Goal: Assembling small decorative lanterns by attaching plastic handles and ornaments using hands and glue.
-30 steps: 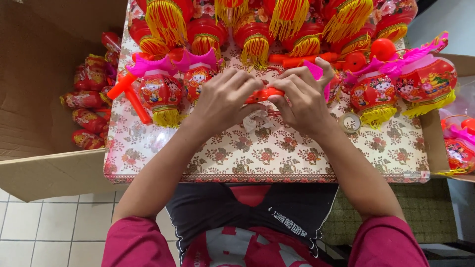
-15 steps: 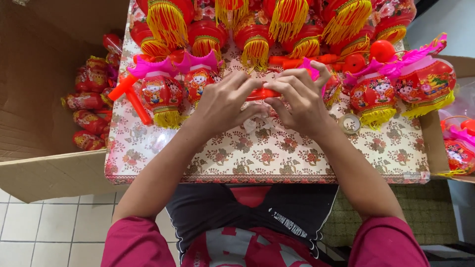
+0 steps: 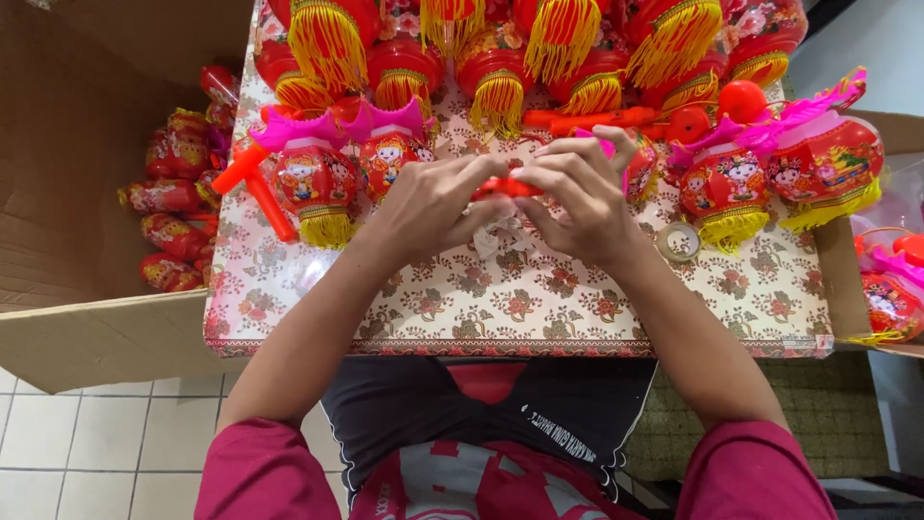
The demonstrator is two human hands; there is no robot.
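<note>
Both my hands meet over the middle of a small table with a floral cloth (image 3: 539, 308). My left hand (image 3: 433, 207) and my right hand (image 3: 577, 197) together grip a small red plastic piece (image 3: 507, 188), which shows only between the fingertips. A bit of clear plastic wrap (image 3: 496, 236) lies under the hands. Red toy lanterns with pink tops and yellow tassels stand on both sides: one (image 3: 308, 183) just left of my left hand, another (image 3: 727, 188) right of my right hand.
More red lanterns with yellow tassels (image 3: 500, 58) crowd the table's far side. An open cardboard box (image 3: 87, 327) on the left holds wrapped red lanterns (image 3: 168, 197). Another box at the right holds a lantern (image 3: 890, 303). A small tape roll (image 3: 679, 241) lies near my right wrist.
Both hands stay on the red piece; the fingers have shifted slightly around it. Nothing else has moved.
</note>
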